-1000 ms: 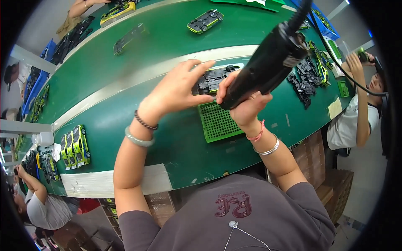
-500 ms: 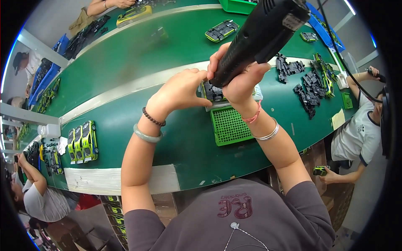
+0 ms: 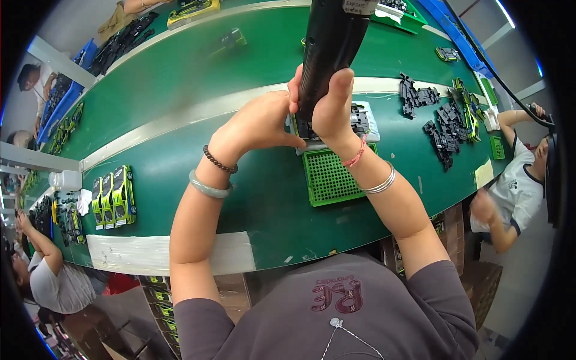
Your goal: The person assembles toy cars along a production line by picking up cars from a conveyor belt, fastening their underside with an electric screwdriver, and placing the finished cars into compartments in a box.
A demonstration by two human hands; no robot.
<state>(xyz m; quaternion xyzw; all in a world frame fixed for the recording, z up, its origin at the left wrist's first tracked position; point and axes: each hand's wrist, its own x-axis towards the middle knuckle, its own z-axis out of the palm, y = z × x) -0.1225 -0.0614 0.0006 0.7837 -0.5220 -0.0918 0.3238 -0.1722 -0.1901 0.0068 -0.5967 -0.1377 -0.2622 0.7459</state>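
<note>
My right hand (image 3: 332, 111) is wrapped round a black powered screwdriver (image 3: 333, 54), held upright with its top out of view. The tool's lower end points down at an upturned toy car (image 3: 361, 123) with a black and silver underside, lying on a white pad (image 3: 373, 129). My left hand (image 3: 258, 123) grips the car's left end, thumb on the near side. My fingers and the tool hide the tip and part of the car. Just in front sits a green perforated basket (image 3: 339, 201).
Three yellow-green toy cars (image 3: 114, 201) stand in a row at left. Black chassis parts (image 3: 447, 135) and yellow-green car bodies (image 3: 469, 114) lie at right. A pale strip (image 3: 198, 111) crosses the green table. Co-workers sit at both sides; a cable hangs at upper right.
The screwdriver has swung left to a more upright position, my right hand with it. My left hand stays at the car. The person at right has raised a hand, now blurred.
</note>
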